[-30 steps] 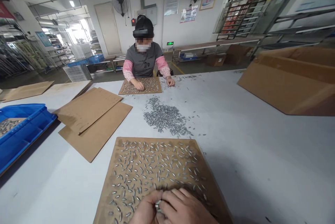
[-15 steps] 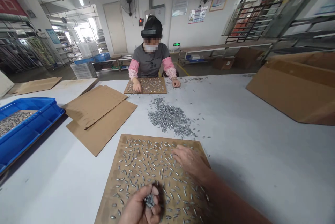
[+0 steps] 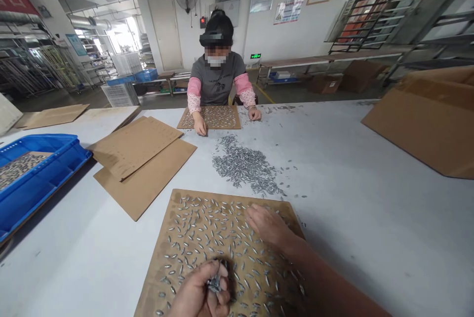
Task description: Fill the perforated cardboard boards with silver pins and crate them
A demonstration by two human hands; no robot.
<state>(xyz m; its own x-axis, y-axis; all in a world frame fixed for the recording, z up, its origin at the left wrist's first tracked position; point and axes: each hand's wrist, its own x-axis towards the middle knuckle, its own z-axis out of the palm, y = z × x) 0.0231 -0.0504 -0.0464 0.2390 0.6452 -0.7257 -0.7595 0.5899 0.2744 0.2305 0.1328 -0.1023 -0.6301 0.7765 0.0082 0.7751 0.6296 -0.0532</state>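
Note:
My left hand (image 3: 205, 287) is curled closed around a clump of small silvery, spindle-shaped metal pieces (image 3: 214, 284) above the near part of a brown board (image 3: 151, 277). Many like pieces lie spread over that board, spaced apart and pointing various ways. Over its far right part, my right hand (image 3: 264, 223) is closed, fingertips together and low at the surface. What those fingertips hold, if anything, is hidden. Beyond the board, a loose pile of the same metal pieces (image 3: 244, 164) lies on the white table (image 3: 355, 183).
Across the table sits a co-worker (image 3: 217, 75) with a similar filled board (image 3: 222, 117). Bare brown boards (image 3: 148, 178) overlap on the left, beside a blue tray (image 3: 70, 159) holding a board of pieces. A large cardboard box (image 3: 425, 124) stands at right.
The co-worker's hand on the left of my view has moved from their board to the table at its edge nearer me. My hands have barely moved; the view has shifted slightly.

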